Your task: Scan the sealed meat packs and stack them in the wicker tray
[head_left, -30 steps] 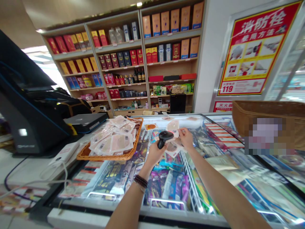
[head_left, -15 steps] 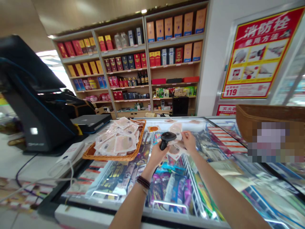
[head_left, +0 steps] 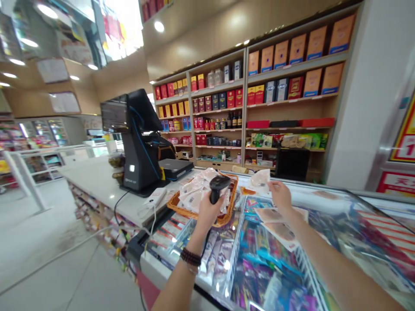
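My left hand [head_left: 209,211] is wrapped round the handle of a black barcode scanner [head_left: 219,183], held above the wicker basket [head_left: 175,208]. Clear flat packets [head_left: 191,194] fill that basket. In my right hand [head_left: 280,195] a clear flat packet [head_left: 260,178] is pinched by its edge and stands tilted up over the freezer glass. Below my right wrist, several more flat packets [head_left: 275,222] with round brownish contents lie overlapping on the glass. An orange round-printed packet [head_left: 247,191] lies just beyond the basket's right side.
The freezer's glass top [head_left: 327,211] covers wire baskets of wrapped ices. To the left stand a black checkout terminal [head_left: 138,147], a dark flat device [head_left: 175,167] and a white box with a cable [head_left: 155,196]. Shelves of boxed goods [head_left: 217,101] line the back wall.
The view has swung to the left. My left hand has brought the scanner over the basket, and my right hand has lifted a packet away from the others on the glass.
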The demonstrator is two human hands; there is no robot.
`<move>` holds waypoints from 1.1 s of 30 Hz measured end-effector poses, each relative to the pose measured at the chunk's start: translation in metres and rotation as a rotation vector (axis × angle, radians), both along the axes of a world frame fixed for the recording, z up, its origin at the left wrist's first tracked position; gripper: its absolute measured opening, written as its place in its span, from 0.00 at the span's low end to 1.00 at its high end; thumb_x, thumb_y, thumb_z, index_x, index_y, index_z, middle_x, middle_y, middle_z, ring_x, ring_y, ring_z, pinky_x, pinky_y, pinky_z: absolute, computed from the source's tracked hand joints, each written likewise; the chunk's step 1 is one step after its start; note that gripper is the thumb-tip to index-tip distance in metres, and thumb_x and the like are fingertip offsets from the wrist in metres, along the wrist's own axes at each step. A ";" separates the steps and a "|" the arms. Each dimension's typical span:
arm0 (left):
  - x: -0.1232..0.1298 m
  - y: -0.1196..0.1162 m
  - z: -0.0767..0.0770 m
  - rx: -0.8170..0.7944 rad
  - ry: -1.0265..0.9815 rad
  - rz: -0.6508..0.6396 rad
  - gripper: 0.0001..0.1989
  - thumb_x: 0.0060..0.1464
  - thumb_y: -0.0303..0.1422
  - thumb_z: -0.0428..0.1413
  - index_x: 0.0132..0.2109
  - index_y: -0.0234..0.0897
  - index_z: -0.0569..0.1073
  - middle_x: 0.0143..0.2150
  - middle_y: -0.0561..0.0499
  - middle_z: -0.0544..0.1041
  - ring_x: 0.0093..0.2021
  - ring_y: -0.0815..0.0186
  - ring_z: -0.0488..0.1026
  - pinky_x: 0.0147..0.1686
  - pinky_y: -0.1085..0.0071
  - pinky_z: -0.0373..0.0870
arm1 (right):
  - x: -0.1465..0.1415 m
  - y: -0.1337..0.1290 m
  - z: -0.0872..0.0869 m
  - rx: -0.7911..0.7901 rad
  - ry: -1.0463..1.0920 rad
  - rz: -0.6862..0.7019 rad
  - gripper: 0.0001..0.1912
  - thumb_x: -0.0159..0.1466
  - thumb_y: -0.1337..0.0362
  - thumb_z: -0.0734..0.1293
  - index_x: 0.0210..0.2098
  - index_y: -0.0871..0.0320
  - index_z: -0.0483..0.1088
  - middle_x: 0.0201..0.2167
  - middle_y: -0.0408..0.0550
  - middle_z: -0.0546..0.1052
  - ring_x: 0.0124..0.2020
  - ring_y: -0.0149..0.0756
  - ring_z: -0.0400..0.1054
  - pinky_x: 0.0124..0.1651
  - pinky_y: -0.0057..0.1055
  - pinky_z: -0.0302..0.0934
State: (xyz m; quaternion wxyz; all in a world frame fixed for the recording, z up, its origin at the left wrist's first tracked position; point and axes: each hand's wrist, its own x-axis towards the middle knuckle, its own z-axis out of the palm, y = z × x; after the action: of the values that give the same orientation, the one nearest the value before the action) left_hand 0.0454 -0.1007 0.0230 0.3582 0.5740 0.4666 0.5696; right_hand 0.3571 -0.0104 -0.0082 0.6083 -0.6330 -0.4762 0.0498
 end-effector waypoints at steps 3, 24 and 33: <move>-0.045 -0.001 0.006 0.030 0.048 0.113 0.16 0.55 0.44 0.67 0.39 0.37 0.76 0.19 0.59 0.69 0.19 0.66 0.72 0.22 0.73 0.69 | -0.056 0.031 0.019 -0.020 0.029 0.111 0.16 0.62 0.46 0.66 0.31 0.52 0.75 0.28 0.52 0.83 0.33 0.50 0.78 0.39 0.40 0.68; -0.025 -0.005 -0.026 0.038 0.098 0.084 0.15 0.54 0.44 0.65 0.39 0.36 0.77 0.20 0.57 0.70 0.19 0.66 0.70 0.22 0.72 0.67 | -0.003 -0.021 -0.027 -0.128 -0.221 -0.039 0.17 0.66 0.63 0.63 0.46 0.54 0.83 0.48 0.53 0.87 0.51 0.50 0.78 0.61 0.47 0.68; 0.092 -0.011 -0.017 -0.077 0.034 -0.261 0.15 0.54 0.42 0.69 0.40 0.37 0.76 0.21 0.59 0.69 0.19 0.67 0.71 0.25 0.70 0.77 | 0.123 -0.100 -0.055 -0.473 -0.366 -0.286 0.23 0.66 0.43 0.71 0.30 0.55 0.83 0.35 0.59 0.85 0.50 0.58 0.80 0.58 0.52 0.69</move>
State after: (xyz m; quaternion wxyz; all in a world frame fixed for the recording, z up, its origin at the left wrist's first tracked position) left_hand 0.1379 -0.1116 0.0062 0.4432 0.6251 0.4157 0.4900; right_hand 0.4801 -0.1099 -0.0630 0.3497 -0.8156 -0.4591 -0.0412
